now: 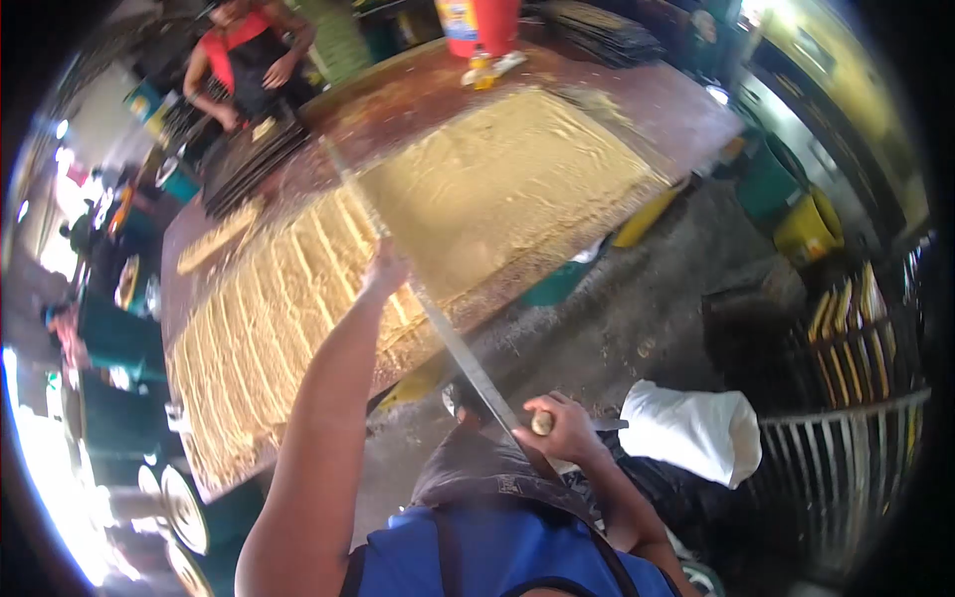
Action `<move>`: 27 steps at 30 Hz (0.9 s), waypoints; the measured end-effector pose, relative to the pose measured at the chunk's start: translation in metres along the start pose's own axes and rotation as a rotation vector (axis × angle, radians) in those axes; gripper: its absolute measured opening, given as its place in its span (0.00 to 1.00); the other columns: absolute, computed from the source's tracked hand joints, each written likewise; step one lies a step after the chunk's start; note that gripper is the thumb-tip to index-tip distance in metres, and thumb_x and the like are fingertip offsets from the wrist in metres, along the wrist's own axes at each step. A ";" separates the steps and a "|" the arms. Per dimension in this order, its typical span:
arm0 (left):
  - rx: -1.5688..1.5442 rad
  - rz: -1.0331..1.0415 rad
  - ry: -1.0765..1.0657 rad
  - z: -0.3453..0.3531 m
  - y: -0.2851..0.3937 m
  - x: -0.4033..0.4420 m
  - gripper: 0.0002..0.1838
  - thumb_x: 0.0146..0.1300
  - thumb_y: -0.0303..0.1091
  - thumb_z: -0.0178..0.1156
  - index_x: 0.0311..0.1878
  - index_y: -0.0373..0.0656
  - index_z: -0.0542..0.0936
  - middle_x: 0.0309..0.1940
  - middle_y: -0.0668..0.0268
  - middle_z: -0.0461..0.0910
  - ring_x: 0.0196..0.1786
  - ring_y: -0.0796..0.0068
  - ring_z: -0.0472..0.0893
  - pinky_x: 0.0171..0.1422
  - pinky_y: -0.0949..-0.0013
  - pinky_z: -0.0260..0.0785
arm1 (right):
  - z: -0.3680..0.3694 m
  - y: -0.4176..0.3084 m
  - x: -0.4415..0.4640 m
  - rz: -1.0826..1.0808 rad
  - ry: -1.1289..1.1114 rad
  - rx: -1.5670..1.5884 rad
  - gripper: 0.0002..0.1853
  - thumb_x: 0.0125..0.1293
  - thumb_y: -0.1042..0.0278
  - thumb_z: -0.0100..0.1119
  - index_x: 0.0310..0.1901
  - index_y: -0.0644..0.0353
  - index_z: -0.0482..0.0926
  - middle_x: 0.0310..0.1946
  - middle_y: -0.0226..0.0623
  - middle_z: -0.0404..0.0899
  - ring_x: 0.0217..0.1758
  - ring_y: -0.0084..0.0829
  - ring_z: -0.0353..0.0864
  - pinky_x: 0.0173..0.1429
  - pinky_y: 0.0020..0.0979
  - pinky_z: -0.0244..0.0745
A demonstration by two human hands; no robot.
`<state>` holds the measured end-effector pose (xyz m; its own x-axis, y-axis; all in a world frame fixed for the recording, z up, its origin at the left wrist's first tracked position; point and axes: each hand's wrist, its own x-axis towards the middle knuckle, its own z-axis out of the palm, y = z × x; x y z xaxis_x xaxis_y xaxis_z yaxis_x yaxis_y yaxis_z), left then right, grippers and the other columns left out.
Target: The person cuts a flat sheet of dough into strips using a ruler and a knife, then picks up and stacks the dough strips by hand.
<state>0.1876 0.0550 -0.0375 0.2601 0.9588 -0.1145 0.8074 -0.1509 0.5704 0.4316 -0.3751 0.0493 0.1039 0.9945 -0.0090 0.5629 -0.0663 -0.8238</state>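
A wide sheet of yellowish dough [507,189] covers much of the table; its left part [279,289] is marked with many roughly parallel lines, while the right part looks smoother. Across it lies a long, straight metal bar [463,353], running from the far side toward my body. My left hand [386,271] is closed around the bar over the dough. Close to my waist, my right hand [565,430] grips a knife [542,422] by its light rounded handle, with a grey blade pointing right. That hand is beside the bar's near end; whether it touches the bar I cannot tell.
Across the table [686,109], a person [254,60] in a dark apron handles a stack of dark trays [254,159]. A wooden strip [217,241] and a red bucket [479,25] rest on the table. To my right are a white sack [686,430] and a metal rack [841,438].
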 end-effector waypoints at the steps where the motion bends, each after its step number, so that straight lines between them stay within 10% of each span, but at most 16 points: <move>1: 0.131 -0.225 -0.031 -0.039 0.096 -0.062 0.40 0.65 0.51 0.59 0.76 0.48 0.59 0.74 0.57 0.65 0.78 0.57 0.61 0.83 0.42 0.42 | 0.010 -0.005 0.010 -0.013 -0.045 -0.026 0.28 0.53 0.47 0.76 0.49 0.56 0.82 0.44 0.45 0.84 0.46 0.46 0.86 0.51 0.43 0.81; 11: 0.004 -0.214 0.190 -0.013 0.094 -0.061 0.43 0.56 0.41 0.68 0.76 0.53 0.61 0.73 0.59 0.64 0.79 0.62 0.58 0.86 0.43 0.32 | 0.060 0.032 0.028 -0.086 -0.038 0.320 0.38 0.47 0.72 0.78 0.62 0.68 0.75 0.47 0.43 0.84 0.50 0.30 0.84 0.56 0.32 0.78; 27: 0.020 -0.120 0.228 0.000 0.110 -0.041 0.41 0.54 0.43 0.69 0.73 0.54 0.67 0.67 0.58 0.72 0.71 0.60 0.72 0.85 0.52 0.40 | 0.041 0.041 0.038 -0.055 -0.023 0.337 0.37 0.47 0.70 0.78 0.61 0.70 0.76 0.50 0.52 0.84 0.52 0.41 0.86 0.58 0.36 0.79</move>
<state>0.2663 -0.0012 0.0300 0.0374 0.9993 0.0076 0.8364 -0.0355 0.5470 0.4254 -0.3368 -0.0077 0.0602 0.9977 0.0311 0.2638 0.0142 -0.9645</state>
